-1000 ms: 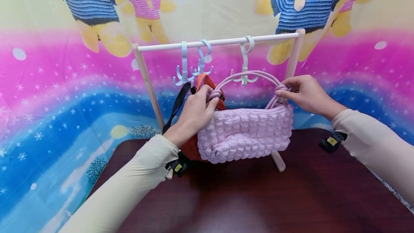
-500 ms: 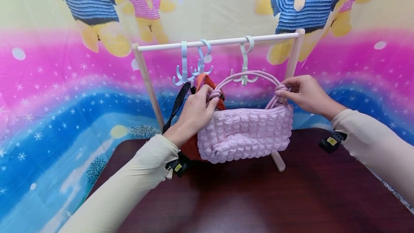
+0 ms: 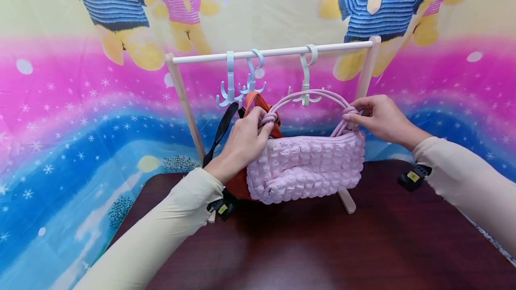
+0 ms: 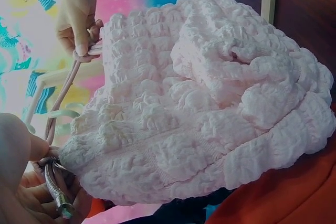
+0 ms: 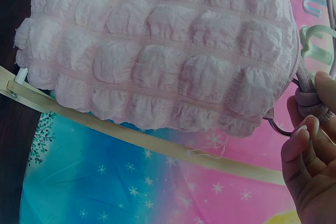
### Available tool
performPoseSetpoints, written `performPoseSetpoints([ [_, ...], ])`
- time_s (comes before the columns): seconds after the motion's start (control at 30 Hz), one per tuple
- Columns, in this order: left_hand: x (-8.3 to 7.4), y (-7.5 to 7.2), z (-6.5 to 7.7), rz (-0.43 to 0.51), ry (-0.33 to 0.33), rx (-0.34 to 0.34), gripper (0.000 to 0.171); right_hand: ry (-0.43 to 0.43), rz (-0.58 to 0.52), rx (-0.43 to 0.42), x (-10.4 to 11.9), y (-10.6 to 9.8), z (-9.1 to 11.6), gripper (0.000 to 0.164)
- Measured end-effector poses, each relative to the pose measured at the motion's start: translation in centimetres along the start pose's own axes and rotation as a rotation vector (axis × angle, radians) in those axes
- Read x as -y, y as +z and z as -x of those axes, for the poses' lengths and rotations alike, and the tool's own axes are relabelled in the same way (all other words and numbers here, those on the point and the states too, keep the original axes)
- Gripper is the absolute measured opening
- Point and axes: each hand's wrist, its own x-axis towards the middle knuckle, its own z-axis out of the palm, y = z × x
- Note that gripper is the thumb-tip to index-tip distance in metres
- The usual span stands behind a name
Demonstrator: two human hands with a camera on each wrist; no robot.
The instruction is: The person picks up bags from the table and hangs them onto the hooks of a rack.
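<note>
We hold the puffy pink bag (image 3: 305, 168) above the bench's (image 3: 363, 254) far edge, in front of the wooden rack (image 3: 274, 52). Our left hand (image 3: 242, 143) pinches the knot at one end of its looped handle (image 3: 308, 95); our right hand (image 3: 380, 117) pinches the knot at the other end. The handle's arch crosses the white hook (image 3: 305, 85). An orange bag (image 3: 242, 182) sits behind.

The head view is bright and evenly lit, with a soft sheen on the dark table (image 3: 282, 254) and wide-angle bending at the edges — the rail (image 3: 274, 51) bows. Both wrist views are dimmer and bluish — the near fingers (image 4: 21, 150) look soft, out of focus.
</note>
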Motion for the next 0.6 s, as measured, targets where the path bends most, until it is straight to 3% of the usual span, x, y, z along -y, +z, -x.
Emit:
performPoseSetpoints([
  [0.6,0.06,0.12,0.16,-0.017,0.002,0.005,0.023,0.01,0.01,0.01,-0.09,0.32,0.05,0.032],
])
